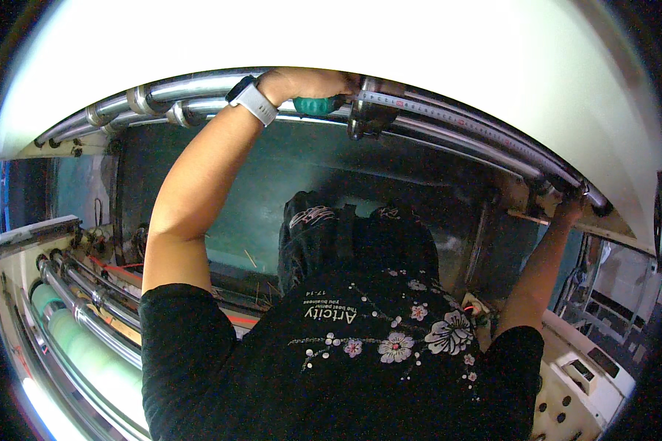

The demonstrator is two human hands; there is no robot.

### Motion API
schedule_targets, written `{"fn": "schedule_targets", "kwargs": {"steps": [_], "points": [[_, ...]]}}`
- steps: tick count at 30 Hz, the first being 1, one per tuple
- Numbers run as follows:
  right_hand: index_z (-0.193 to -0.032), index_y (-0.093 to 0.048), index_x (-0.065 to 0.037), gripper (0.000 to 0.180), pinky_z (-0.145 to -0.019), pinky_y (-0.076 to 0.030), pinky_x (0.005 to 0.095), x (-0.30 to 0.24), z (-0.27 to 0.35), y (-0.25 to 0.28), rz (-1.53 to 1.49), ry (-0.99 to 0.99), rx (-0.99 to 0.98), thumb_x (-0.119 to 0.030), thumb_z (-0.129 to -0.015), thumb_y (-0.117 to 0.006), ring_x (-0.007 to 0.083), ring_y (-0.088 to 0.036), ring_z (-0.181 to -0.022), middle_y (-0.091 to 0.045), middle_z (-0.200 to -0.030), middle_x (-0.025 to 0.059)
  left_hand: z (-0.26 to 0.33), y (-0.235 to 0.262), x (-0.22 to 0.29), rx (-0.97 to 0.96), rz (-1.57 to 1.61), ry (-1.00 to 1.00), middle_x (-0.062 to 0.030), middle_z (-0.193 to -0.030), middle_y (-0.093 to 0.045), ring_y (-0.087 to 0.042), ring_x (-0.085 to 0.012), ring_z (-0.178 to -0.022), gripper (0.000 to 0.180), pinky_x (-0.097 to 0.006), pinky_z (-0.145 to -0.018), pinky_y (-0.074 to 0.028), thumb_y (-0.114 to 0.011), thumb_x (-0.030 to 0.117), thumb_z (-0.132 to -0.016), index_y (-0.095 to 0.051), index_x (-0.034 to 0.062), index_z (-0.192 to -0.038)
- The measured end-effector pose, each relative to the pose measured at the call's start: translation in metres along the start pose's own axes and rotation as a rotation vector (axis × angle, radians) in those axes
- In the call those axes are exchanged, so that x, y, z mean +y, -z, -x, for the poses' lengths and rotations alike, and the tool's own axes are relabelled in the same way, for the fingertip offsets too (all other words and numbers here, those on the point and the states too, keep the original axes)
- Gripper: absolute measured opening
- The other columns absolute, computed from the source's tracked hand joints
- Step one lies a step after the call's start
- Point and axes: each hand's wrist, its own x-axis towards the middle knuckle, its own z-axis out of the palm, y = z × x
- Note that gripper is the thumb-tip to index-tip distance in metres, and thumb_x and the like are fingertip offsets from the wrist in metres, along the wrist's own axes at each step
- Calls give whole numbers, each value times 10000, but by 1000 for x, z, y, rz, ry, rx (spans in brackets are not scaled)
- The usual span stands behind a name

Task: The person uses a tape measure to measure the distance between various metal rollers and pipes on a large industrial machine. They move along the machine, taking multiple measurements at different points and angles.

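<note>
My left hand (309,83), with a watch on its wrist, is closed round a green tape measure case (318,105) at the upper middle, against the polished metal rods. The measuring blade (456,116) is drawn out to the right along the rods. Beside the case, a dark clamp-like block (368,117) sits on the rods. My right hand (572,206) reaches to the far right, its fingers closed at the blade's outer end by the rod's tip. That hand is small and in shadow, so its exact hold is hard to see.
Metal rods with collars (140,99) run under a bright white panel (331,33). At the lower left lie more rods and a pale green roller (88,345). A dark greenish surface (250,176) lies below the rods. On the right stands a cream machine side (566,397).
</note>
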Motion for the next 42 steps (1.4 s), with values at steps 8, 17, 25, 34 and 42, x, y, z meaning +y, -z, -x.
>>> {"fn": "schedule_targets", "kwargs": {"steps": [8,17,25,34,42], "points": [[-1252,-307,-23,606,-776,-427,321,-47,-11,29,-342,-494,-39,-343,-796,-545,245,-485,-962,-515,-1095,128,4,-3,0,4,41,61,-118,-888,-609,-566,-266,-826,258,-349,-765,-432,-569,233,-769,-598,67,-963],[-1278,-285,-64,620,-836,-414,343,-60,-14,38,-376,-559,-70,-109,-746,-600,312,-443,-1072,-460,-1175,187,6,-4,-2,4,101,88,-112,-880,-610,-564,-264,-829,262,-358,-763,-430,-581,254,-756,-604,85,-954],[-1292,-252,-70,670,-848,-414,339,-56,-12,38,-437,-533,53,-143,-738,-621,308,-451,-1064,-438,-1214,164,4,-8,-6,33,132,57,-106,-883,-609,-563,-259,-829,251,-359,-760,-431,-575,254,-756,-606,91,-945],[-1211,-353,-7,520,-790,-439,358,-55,-13,38,-397,-585,-43,-358,-847,-476,269,-490,-1013,-468,-1190,140,3,-7,-4,10,146,72,-103,-856,-610,-566,-255,-802,232,-359,-736,-436,-590,247,-738,-614,89,-906],[-1161,-386,-20,469,-751,-429,343,-129,-46,120,-1434,-983,104,-357,-847,-478,254,-506,-958,-521,-1088,132,3,-8,-7,13,172,59,-96,-858,-614,-569,-247,-799,224,-361,-733,-439,-599,239,-726,-621,90,-892]]}}
